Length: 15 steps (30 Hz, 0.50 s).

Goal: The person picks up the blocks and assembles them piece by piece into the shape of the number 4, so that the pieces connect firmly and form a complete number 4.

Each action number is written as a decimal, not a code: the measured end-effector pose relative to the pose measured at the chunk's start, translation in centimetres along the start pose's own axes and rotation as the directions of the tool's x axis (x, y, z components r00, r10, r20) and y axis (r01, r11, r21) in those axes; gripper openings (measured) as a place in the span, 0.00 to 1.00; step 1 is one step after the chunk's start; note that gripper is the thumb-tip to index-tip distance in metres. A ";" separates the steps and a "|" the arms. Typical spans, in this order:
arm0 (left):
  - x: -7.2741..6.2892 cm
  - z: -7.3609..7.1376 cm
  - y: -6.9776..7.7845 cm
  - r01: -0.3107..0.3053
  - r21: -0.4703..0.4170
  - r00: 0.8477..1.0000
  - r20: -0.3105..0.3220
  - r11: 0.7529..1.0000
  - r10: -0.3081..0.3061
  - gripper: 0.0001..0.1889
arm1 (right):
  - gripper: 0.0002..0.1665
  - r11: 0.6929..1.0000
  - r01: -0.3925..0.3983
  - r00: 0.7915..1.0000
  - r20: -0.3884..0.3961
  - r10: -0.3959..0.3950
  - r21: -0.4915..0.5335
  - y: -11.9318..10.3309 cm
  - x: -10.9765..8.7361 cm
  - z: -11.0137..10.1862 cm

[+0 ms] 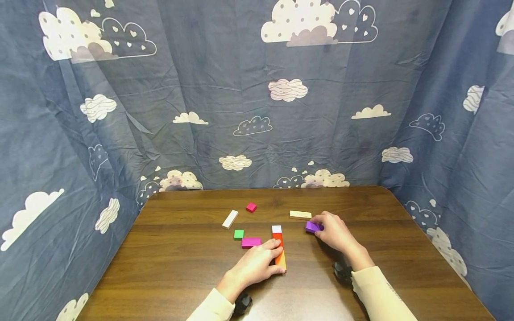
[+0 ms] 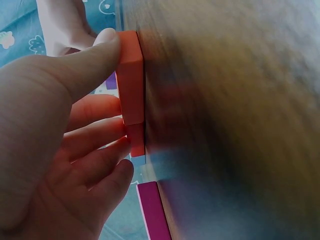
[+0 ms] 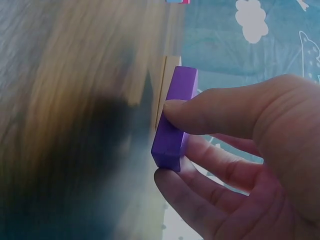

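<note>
A purple block [image 1: 312,227] is pinched between the thumb and fingers of my right hand [image 1: 335,232]; the right wrist view shows the thumb across one long face of the purple block [image 3: 175,120]. My left hand [image 1: 257,263] rests on a straight row of blocks. In that row, an orange block [image 2: 131,85] is nearest me, then a red block [image 2: 136,140], with a small white block [image 1: 276,228] at the far end. The left thumb lies at the orange block's near end while the fingertips touch farther along the row, partly covering it.
Left of the row lie a magenta block [image 1: 250,243] and a green block [image 1: 238,234]. Farther back are a white bar [image 1: 230,219] and a small pinkish-red block [image 1: 250,207]. A cream bar [image 1: 300,215] lies just behind the purple block. Cloud-patterned curtain [image 1: 249,147] borders the wooden table [image 1: 160,267].
</note>
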State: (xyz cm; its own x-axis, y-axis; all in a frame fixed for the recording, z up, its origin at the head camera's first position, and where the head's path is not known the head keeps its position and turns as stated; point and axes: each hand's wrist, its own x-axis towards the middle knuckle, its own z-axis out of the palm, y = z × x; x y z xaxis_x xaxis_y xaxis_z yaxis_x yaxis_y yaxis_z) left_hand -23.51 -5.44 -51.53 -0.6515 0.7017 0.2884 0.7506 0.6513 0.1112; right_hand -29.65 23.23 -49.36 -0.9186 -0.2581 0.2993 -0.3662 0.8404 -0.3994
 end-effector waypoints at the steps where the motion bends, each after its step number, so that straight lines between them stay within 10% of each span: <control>1: 0.0 0.0 0.0 0.001 0.000 1.000 0.003 1.000 -0.001 0.28 | 0.19 1.000 0.000 1.000 0.000 0.000 0.002 -0.1 0.1 0.1; 15: 0.0 -0.2 0.1 0.006 -0.002 1.000 0.013 1.000 -0.006 0.30 | 0.20 0.999 0.034 0.999 0.000 -0.034 0.013 -1.9 1.5 1.0</control>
State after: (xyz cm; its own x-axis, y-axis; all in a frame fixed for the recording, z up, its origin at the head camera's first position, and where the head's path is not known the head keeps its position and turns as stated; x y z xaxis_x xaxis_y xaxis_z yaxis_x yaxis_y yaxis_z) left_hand -23.41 -5.44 -51.37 -0.6572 0.7016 0.2756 0.7471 0.6548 0.1147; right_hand -30.47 20.75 -49.00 -0.9054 -0.2866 0.3132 -0.3995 0.8249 -0.3999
